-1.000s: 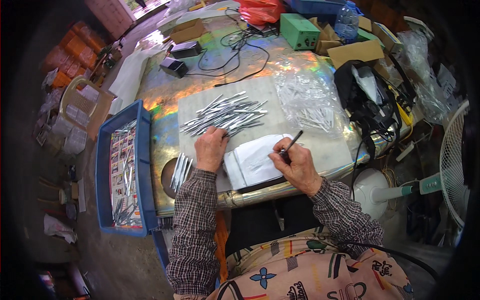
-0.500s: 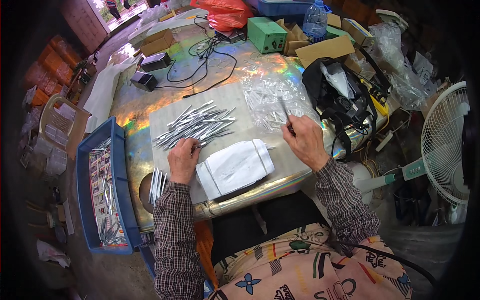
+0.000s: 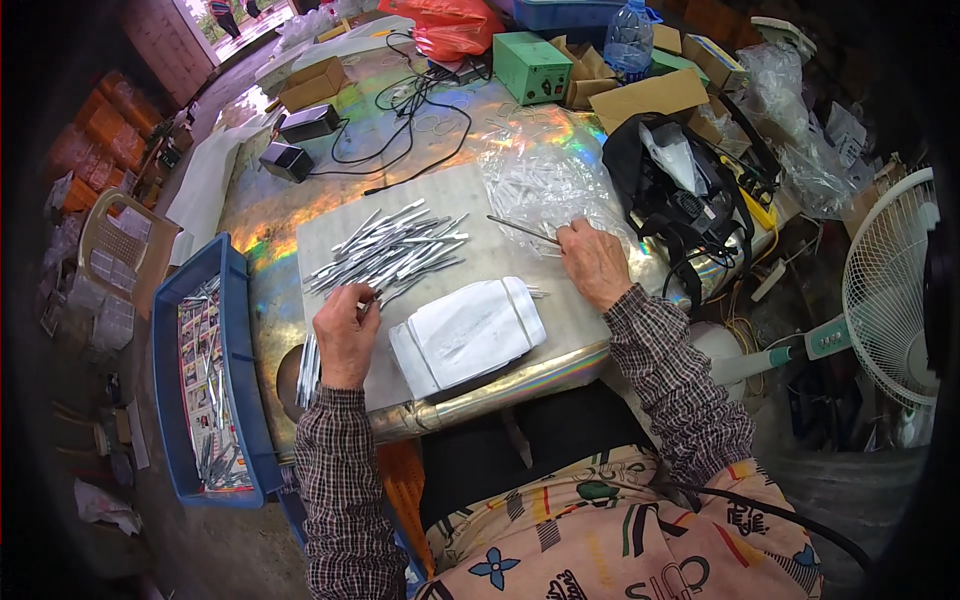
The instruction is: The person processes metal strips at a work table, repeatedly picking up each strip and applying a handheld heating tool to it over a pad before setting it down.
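I am resting my left hand [image 3: 345, 335] on the grey mat [image 3: 440, 255], fingers curled and pinching a few strips at the near edge of the pile of metal strips [image 3: 385, 252]. My right hand [image 3: 595, 262] is lying at the mat's right edge, thumb and fingers pinching one end of a single thin strip [image 3: 522, 230], which is pointing left above the mat. Right of the mat, a heap of clear bags [image 3: 545, 175] is lying just beyond my right hand. A stack of white pouches [image 3: 468, 335] is sitting on the mat's near part, between my hands. Left of the mat, a blue crate [image 3: 165, 375] is holding packed strips on printed cards. Beyond the mat, a green box [image 3: 532, 65] and an orange bag [image 3: 455, 28] are sitting at the far edge.
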`<action>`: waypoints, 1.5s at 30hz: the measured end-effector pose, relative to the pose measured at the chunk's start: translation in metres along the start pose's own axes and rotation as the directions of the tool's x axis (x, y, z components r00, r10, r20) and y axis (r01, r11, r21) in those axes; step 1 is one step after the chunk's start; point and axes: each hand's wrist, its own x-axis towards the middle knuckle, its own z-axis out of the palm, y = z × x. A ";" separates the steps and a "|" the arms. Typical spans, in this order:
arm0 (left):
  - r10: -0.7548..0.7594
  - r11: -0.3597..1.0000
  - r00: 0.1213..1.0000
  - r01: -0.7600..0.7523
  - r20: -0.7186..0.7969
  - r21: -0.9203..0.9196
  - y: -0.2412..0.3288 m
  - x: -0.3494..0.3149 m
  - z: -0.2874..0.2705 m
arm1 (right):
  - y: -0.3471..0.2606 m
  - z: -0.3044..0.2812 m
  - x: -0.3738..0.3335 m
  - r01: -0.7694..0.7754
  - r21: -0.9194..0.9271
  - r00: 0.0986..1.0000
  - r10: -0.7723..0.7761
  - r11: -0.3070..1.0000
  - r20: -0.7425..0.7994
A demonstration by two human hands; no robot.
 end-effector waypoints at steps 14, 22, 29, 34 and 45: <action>-0.372 0.504 0.927 0.240 0.043 -0.829 0.080 -0.038 -0.009 | -0.028 -0.042 -0.026 -0.067 0.437 0.995 0.091 0.897 -0.033; -0.428 0.335 0.883 0.351 0.190 -0.875 0.089 -0.057 0.027 | -0.066 -0.060 -0.042 -0.052 0.823 0.999 0.040 0.566 0.036; -0.217 0.938 0.976 0.206 -0.008 -0.277 0.089 -0.069 0.020 | -0.077 -0.063 -0.052 -0.307 0.895 0.951 0.060 0.325 0.304; -0.092 0.985 0.993 0.080 -0.072 -0.153 0.083 -0.074 0.021 | -0.086 -0.060 -0.056 -0.158 0.895 0.983 -0.015 0.418 0.180; -0.009 0.998 0.996 0.002 -0.093 -0.065 0.075 -0.080 0.025 | -0.104 -0.054 -0.054 0.237 0.456 0.968 -0.249 0.858 -0.034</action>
